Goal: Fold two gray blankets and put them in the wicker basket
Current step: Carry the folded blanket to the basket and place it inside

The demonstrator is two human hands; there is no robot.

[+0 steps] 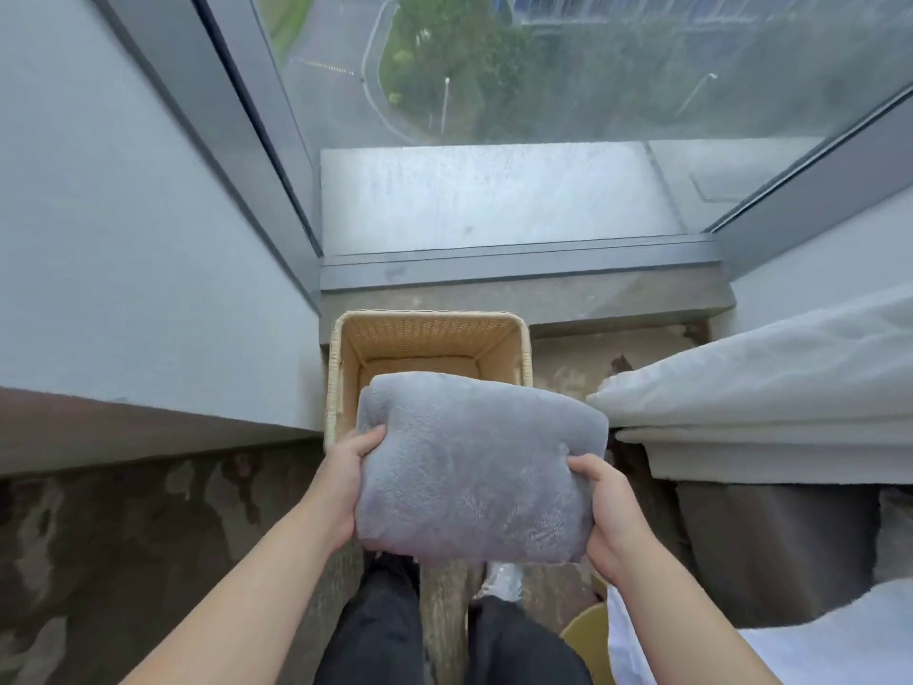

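Both hands — left hand (346, 479), right hand (610, 511) — grip folded gray blanket (474, 467) above wicker basket (523, 348)

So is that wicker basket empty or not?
Seemingly empty: the wicker basket shows bare woven floor at its far end, but the held gray blanket hides the near part.

fluffy gray blanket (474, 467), woven wicker basket (430, 333)

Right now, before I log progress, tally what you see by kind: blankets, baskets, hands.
gray blanket: 1, folded, gripped at both sides
wicker basket: 1, on the floor beyond the blanket
hands: 2, left hand and right hand
Total: 4. No second blanket is in view.
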